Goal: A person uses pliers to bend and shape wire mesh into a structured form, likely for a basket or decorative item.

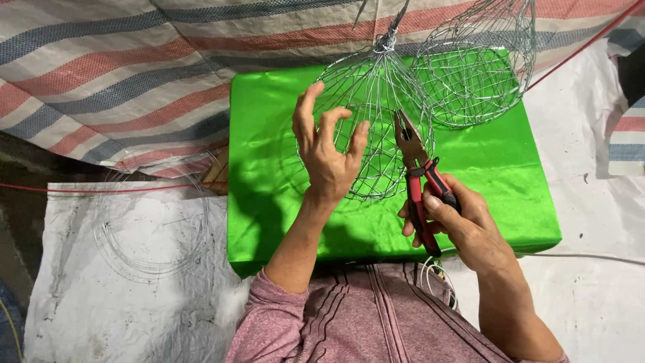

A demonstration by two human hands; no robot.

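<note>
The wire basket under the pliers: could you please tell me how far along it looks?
Done: a second wire basket hangs beside it, fully shaped. In hand: the left hand steadies the near wire basket, already round with its ribs gathered in a twist on top, while the right hand holds red-handled pliers at its mesh. Left: I cannot tell which joints remain; coiled wire lies unused.

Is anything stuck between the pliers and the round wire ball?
Nothing visible. The right hand holds the red-handled pliers, whose tip already reaches the wire ball above the green cloth. The left hand steadies the ball's other side.
</note>
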